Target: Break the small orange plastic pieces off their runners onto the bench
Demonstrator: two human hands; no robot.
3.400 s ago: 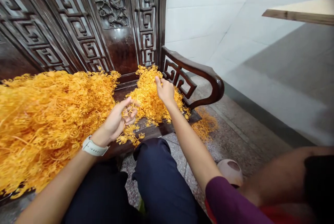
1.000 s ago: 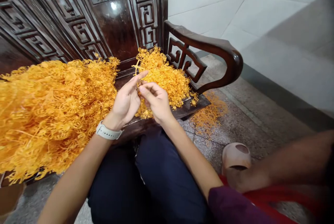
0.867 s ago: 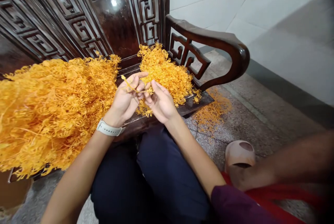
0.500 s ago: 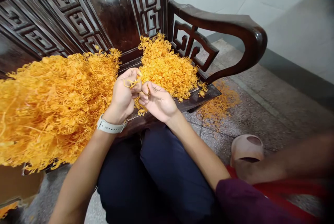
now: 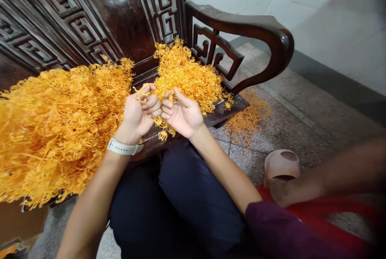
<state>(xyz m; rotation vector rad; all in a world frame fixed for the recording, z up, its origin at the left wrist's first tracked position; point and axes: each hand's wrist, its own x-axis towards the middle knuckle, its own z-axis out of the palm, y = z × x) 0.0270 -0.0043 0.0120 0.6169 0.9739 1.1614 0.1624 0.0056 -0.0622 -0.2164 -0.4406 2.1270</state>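
Note:
My left hand (image 5: 141, 111), with a pale watch band at the wrist, is closed on a thin orange plastic sprue (image 5: 139, 92) whose branched end sticks out above the fingers. Fingertips of my right hand (image 5: 182, 113) pinch a small orange spidery plastic piece (image 5: 172, 97), partly hidden by the thumb and fingers. The knuckles of both hands meet in front of the bench seat. To the left lies a large heap of stringy orange plastic pieces (image 5: 69, 122). Behind my right hand is a smaller heap of short-legged pieces (image 5: 189, 76).
A dark carved wooden bench (image 5: 129, 17) has a curved armrest (image 5: 256, 23) at the right. Thin orange scraps (image 5: 249, 114) litter the floor beside it. Another person's foot in a pale slipper (image 5: 282, 166) is at right, near a red stool-like object (image 5: 319, 208). A few loose pieces lie at the seat's front edge.
My hands have parted slightly at the fingertips, and the right fingers now show a small orange piece. The view has shifted a little, moving the bench leftward.

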